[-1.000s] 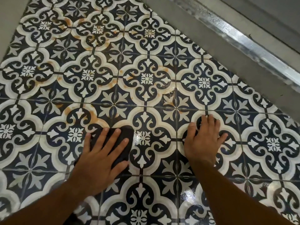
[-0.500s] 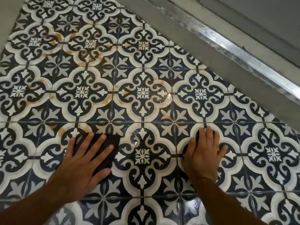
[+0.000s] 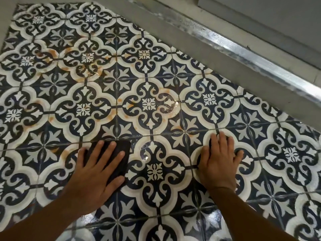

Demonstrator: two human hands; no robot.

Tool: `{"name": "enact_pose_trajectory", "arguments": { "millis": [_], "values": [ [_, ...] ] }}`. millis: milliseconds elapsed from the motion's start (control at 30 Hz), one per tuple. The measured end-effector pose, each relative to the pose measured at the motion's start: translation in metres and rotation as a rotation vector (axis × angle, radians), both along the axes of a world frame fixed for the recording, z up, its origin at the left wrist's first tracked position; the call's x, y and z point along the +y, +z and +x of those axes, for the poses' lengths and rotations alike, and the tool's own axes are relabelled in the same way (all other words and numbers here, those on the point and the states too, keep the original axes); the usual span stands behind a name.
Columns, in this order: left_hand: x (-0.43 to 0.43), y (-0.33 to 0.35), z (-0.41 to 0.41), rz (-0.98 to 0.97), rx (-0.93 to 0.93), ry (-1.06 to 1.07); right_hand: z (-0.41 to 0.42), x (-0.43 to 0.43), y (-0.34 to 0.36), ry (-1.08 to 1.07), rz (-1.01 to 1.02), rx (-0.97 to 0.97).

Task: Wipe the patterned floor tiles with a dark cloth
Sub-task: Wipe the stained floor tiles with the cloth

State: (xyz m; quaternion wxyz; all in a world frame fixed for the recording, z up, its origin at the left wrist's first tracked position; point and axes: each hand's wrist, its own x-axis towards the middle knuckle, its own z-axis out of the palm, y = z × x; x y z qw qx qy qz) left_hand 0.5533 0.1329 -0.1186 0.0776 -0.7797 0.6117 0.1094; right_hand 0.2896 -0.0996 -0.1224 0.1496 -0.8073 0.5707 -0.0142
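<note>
On blue-and-white patterned floor tiles (image 3: 149,105), lower left: presses dark rectangular cloth (image 3: 124,150) flat under left hand (image 3: 93,173), fingers straight and spread, no grip, likely for even scrubbing pressure. Plants right hand (image 3: 218,162) flat on bare tile alongside, empty, fingers straight, probably bracing body weight. Leaves orange-brown stains (image 3: 52,53) farther ahead unwiped. Beyond tiles, shiny metal strip (image 3: 251,58).
</note>
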Motion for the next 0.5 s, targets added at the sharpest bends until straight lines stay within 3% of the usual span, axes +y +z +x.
{"name": "enact_pose_trajectory", "arguments": {
  "millis": [100, 333, 500],
  "values": [
    [0.013, 0.003, 0.027, 0.024, -0.028, -0.045, 0.000, 0.000, 0.000, 0.003, -0.004, -0.006],
    [-0.038, 0.009, 0.011, -0.007, -0.021, 0.337, -0.001, 0.001, 0.000, 0.004, -0.003, -0.026],
    [-0.039, 0.004, -0.032, -0.009, 0.025, 0.187, 0.000, 0.002, -0.001, -0.003, -0.017, -0.041]
  ]
}}
